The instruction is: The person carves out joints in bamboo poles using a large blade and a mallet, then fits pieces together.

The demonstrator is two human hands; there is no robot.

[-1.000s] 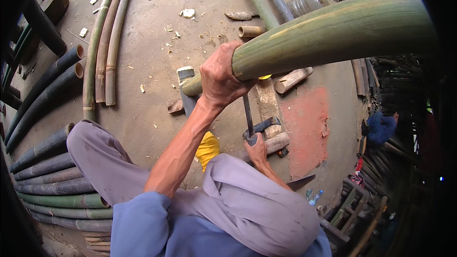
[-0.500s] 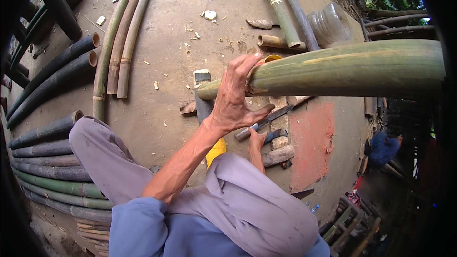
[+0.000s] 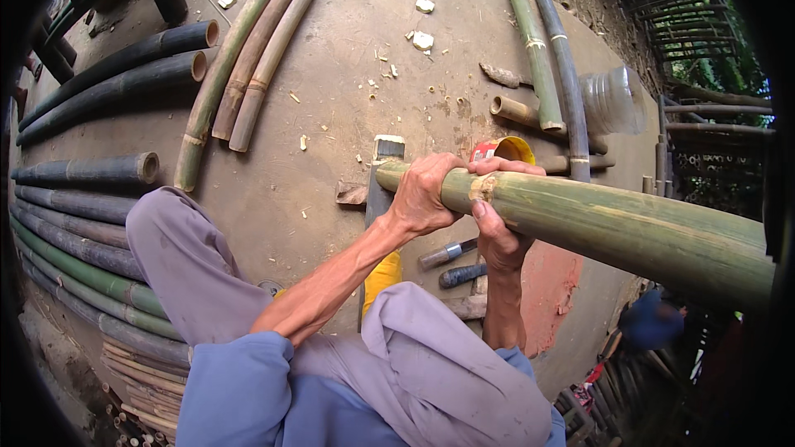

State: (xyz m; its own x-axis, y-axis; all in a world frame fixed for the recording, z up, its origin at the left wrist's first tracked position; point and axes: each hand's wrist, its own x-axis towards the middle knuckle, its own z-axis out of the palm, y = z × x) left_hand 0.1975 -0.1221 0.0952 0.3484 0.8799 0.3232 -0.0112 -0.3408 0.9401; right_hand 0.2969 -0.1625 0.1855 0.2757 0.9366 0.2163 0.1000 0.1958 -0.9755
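Note:
A thick green bamboo pole runs from the middle of the view out to the right, held above the ground. My left hand grips it close to its cut end. My right hand holds it from below just beside the left, with the thumb on a pale node ring and the fingers curled over the top. Under the hands, a saw with a yellow handle and two tool handles lie on the concrete floor.
Dark bamboo poles are stacked at the left, and longer green and brown ones lie at the top. A yellow-rimmed can, a clear plastic bottle and a short bamboo piece sit beyond the pole. Wood chips litter the floor.
My right hand has left the tool on the floor and come up to grip the pole. The pole's end has swung lower and more level.

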